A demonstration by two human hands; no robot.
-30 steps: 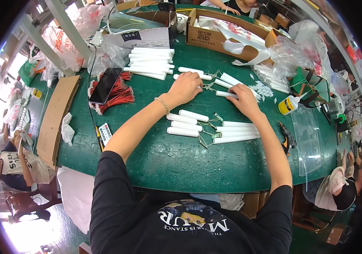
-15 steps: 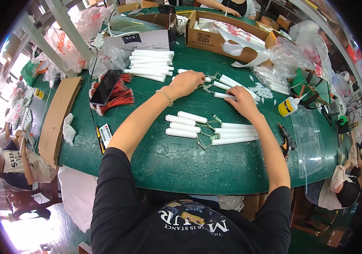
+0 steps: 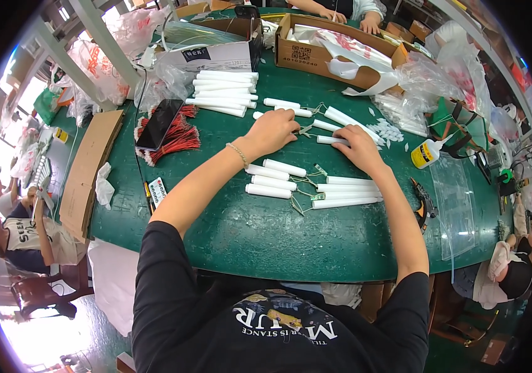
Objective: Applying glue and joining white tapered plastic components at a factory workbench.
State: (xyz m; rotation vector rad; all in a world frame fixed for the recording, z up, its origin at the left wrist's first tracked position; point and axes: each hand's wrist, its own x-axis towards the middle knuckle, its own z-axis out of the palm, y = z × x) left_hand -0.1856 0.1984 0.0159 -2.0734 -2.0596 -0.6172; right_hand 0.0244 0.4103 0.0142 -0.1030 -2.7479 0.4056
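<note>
My right hand (image 3: 356, 147) closes its fingers around the near end of a white tube (image 3: 328, 140) in the far group. My left hand (image 3: 272, 132) is curled palm down over that group's left side. Its fingertips point at a small wired piece (image 3: 305, 130), and whatever they grip is hidden under them. One white tube (image 3: 258, 115) shows partly from behind this hand, with other white tubes (image 3: 281, 102) beyond it. Closer to me lies a second group, its left tubes (image 3: 268, 191) joined by thin wires (image 3: 297, 204) to right tubes (image 3: 347, 202).
Stacked white tubes (image 3: 225, 93), a phone (image 3: 159, 124) on red wires (image 3: 182, 143), and small white pieces (image 3: 387, 133) lie around. A glue bottle (image 3: 426, 154) and pliers (image 3: 423, 205) are at right. Open cartons (image 3: 316, 59) stand behind; a co-worker's hands (image 3: 370, 22) show beyond.
My left hand has drawn slightly toward me, uncovering more of the far left tubes. My right hand stays at its tube. The co-worker's second hand has come into view across the table.
</note>
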